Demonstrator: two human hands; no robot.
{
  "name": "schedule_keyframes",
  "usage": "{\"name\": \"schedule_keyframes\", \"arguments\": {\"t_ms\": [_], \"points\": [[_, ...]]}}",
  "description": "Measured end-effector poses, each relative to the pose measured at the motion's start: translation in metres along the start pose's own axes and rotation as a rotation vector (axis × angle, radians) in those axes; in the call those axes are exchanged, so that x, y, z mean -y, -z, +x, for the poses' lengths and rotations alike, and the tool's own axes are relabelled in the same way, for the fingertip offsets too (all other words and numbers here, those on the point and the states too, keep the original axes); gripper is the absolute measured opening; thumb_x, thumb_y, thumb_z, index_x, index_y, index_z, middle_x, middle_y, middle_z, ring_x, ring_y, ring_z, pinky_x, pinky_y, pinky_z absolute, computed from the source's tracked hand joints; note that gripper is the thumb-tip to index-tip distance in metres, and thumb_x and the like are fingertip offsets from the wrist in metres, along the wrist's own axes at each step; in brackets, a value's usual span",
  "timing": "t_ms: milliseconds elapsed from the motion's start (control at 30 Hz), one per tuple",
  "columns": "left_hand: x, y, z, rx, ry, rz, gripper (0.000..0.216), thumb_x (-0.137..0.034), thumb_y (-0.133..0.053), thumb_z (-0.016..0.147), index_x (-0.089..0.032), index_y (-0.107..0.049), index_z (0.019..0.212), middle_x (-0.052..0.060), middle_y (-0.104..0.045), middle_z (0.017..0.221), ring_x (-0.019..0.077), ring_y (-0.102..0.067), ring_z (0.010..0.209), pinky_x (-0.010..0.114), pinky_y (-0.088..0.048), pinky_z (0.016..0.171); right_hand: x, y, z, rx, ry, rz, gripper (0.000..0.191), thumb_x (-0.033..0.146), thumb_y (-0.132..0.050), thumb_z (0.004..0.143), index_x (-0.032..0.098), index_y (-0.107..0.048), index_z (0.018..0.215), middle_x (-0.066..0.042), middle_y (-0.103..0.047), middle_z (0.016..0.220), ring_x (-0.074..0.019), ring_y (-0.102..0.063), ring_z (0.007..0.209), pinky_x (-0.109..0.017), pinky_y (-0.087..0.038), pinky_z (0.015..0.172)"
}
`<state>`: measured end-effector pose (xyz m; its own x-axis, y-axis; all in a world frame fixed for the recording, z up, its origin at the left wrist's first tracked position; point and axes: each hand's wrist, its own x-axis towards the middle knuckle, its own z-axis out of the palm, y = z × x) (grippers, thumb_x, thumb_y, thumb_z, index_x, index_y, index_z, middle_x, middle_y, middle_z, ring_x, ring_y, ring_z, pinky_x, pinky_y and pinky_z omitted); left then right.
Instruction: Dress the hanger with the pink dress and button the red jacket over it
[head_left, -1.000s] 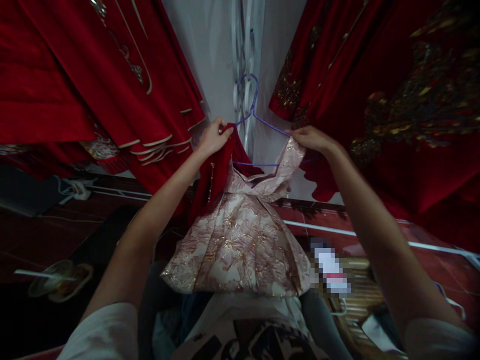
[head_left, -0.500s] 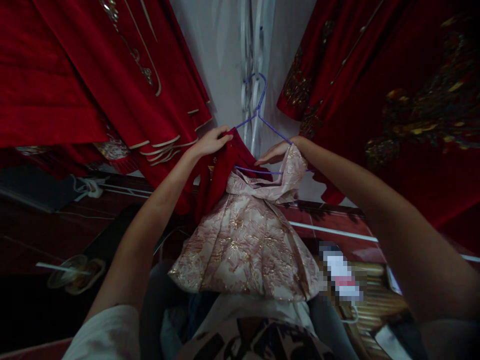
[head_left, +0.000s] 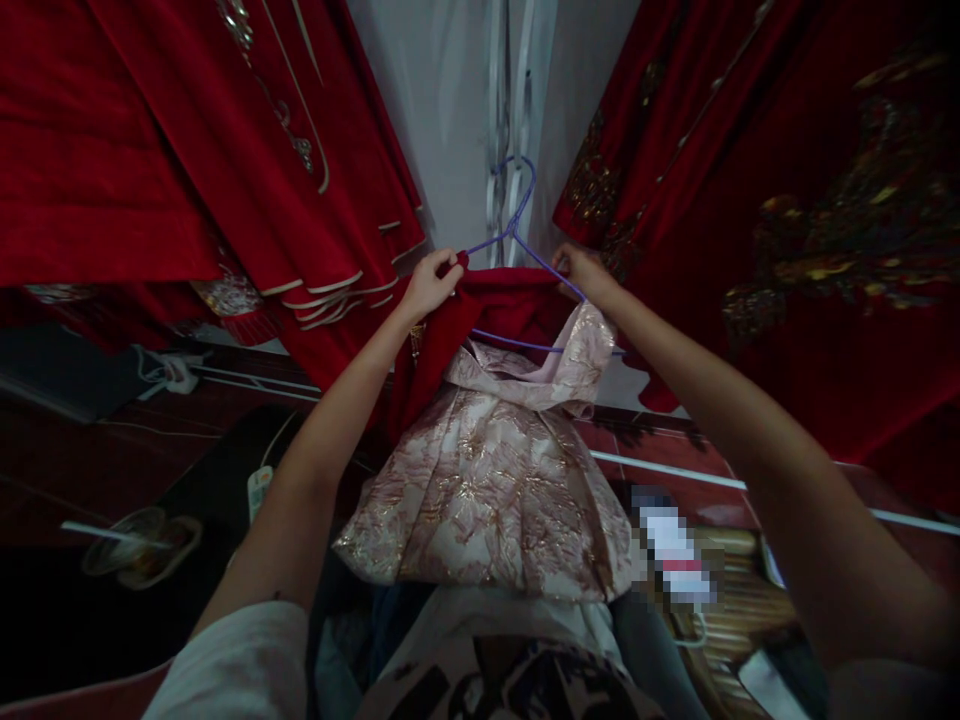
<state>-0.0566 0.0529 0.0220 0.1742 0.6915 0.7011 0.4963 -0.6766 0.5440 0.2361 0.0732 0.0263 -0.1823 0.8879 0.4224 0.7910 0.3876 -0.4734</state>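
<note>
The small dress [head_left: 487,490] is stiff pink brocade with glinting gold thread; the red cloth [head_left: 510,300] looks velvety matt; the purple hanger [head_left: 517,225] is smooth coated wire.

The person's two arms are bare from the upper arm to the fingers. At each shoulder is a short, loose sleeve of pale, off-white cloth. The left sleeve [head_left: 232,660] shows at the lower left edge, and the right sleeve [head_left: 885,690] sits in the lower right corner, dimmer in shadow. The shirt front [head_left: 517,675], low in the middle, is pale cloth with a large dark print, cut off and unreadable. The left hand [head_left: 429,285] and right hand [head_left: 581,272] are bare.
</note>
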Motion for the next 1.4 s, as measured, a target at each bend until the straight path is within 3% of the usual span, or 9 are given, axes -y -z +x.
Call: {"name": "schedule_keyframes", "arguments": {"t_ms": [233, 367, 500, 600, 733, 833, 1000, 1100, 1400], "points": [[-0.005, -0.009, -0.009, -0.041, 0.013, 0.096, 0.007, -0.02, -0.061, 0.077, -0.019, -0.056, 0.073, 0.003, -0.058, 0.081, 0.0219, -0.055, 0.094, 0.036, -0.035, 0.095, -0.049, 0.063, -0.05, -0.147, -0.079, -0.219, 0.034, -0.005, -0.057, 0.052, 0.022, -0.047, 0.07, -0.006, -0.057, 0.074, -0.0233, -0.054, 0.074, -0.039, -0.043, 0.073], [-0.008, -0.016, -0.018, -0.061, 0.029, 0.138, 0.008, -0.026, -0.064, 0.079, -0.02, -0.059, 0.079, 0.007, -0.059, 0.09, 0.0257, -0.052, 0.103, 0.042, -0.032, 0.098, -0.032, 0.099, -0.085, -0.106, -0.15, -0.331, 0.041, -0.008, -0.061, 0.05, 0.021, -0.049, 0.076, -0.006, -0.054, 0.075, -0.0238, -0.053, 0.073, -0.041, -0.043, 0.072], [0.0, -0.018, -0.019, -0.029, -0.016, 0.176, 0.009, -0.028, -0.061, 0.082, -0.02, -0.057, 0.08, 0.007, -0.057, 0.089, 0.0241, -0.053, 0.099, 0.042, -0.036, 0.096, -0.008, 0.111, -0.109, 0.057, -0.223, -0.036, 0.03, 0.004, -0.07, 0.062, 0.021, -0.056, 0.083, -0.004, -0.059, 0.074, -0.0191, -0.056, 0.069, -0.037, -0.044, 0.07], [0.005, -0.014, -0.021, -0.023, -0.057, 0.213, 0.009, -0.027, -0.06, 0.083, -0.02, -0.055, 0.08, 0.006, -0.056, 0.093, 0.0226, -0.053, 0.099, 0.041, -0.037, 0.096, -0.008, 0.098, -0.117, 0.243, -0.306, 0.242, 0.023, 0.024, -0.074, 0.07, 0.019, -0.059, 0.086, -0.002, -0.06, 0.072, -0.0152, -0.054, 0.065, -0.031, -0.044, 0.063], [0.002, -0.004, -0.034, -0.099, -0.047, 0.259, 0.011, -0.027, -0.061, 0.082, -0.019, -0.054, 0.079, 0.007, -0.054, 0.1, 0.0216, -0.053, 0.101, 0.041, -0.038, 0.096, -0.019, 0.064, -0.116, 0.053, -0.246, 0.402, 0.028, 0.04, -0.072, 0.07, 0.021, -0.052, 0.073, 0.002, -0.055, 0.066, -0.0125, -0.049, 0.059, -0.026, -0.04, 0.056], [-0.006, -0.004, -0.047, -0.008, 0.037, 0.152, 0.008, -0.025, -0.058, 0.083, -0.02, -0.052, 0.083, 0.001, -0.054, 0.082, 0.0149, -0.056, 0.078, 0.032, -0.044, 0.08, -0.014, 0.032, -0.108, -0.054, -0.158, 0.54, 0.03, 0.038, -0.069, 0.07, 0.021, -0.044, 0.068, 0.003, -0.053, 0.065, -0.0119, -0.047, 0.059, -0.025, -0.039, 0.056], [-0.027, -0.037, -0.062, 0.114, 0.14, -0.051, 0.008, -0.018, -0.055, 0.079, -0.02, -0.048, 0.083, -0.005, -0.051, 0.067, 0.0084, -0.05, 0.059, 0.021, -0.04, 0.061, 0.035, -0.027, -0.085, -0.128, 0.037, 0.694, 0.025, 0.03, -0.062, 0.067, 0.02, -0.039, 0.065, 0.005, -0.044, 0.065, -0.0101, -0.042, 0.064, -0.023, -0.037, 0.062], [-0.041, -0.056, -0.072, 0.158, 0.165, -0.235, 0.005, -0.017, -0.052, 0.079, -0.019, -0.047, 0.078, -0.005, -0.05, 0.065, 0.0078, -0.05, 0.06, 0.019, -0.039, 0.059, 0.067, -0.054, -0.078, -0.033, 0.14, 0.754, 0.02, 0.029, -0.055, 0.07, 0.02, -0.038, 0.064, 0.005, -0.041, 0.063, -0.0102, -0.04, 0.063, -0.024, -0.035, 0.061], [-0.054, -0.064, -0.099, -0.043, 0.431, -0.702, 0.008, -0.022, -0.048, 0.086, -0.019, -0.056, 0.085, -0.001, -0.059, 0.08, 0.0093, -0.059, 0.074, 0.022, -0.05, 0.071, 0.076, -0.073, -0.1, -0.019, 0.034, 0.982, 0.022, 0.035, -0.062, 0.075, 0.021, -0.046, 0.074, 0.004, -0.047, 0.071, -0.0104, -0.046, 0.066, -0.024, -0.042, 0.066]]}}
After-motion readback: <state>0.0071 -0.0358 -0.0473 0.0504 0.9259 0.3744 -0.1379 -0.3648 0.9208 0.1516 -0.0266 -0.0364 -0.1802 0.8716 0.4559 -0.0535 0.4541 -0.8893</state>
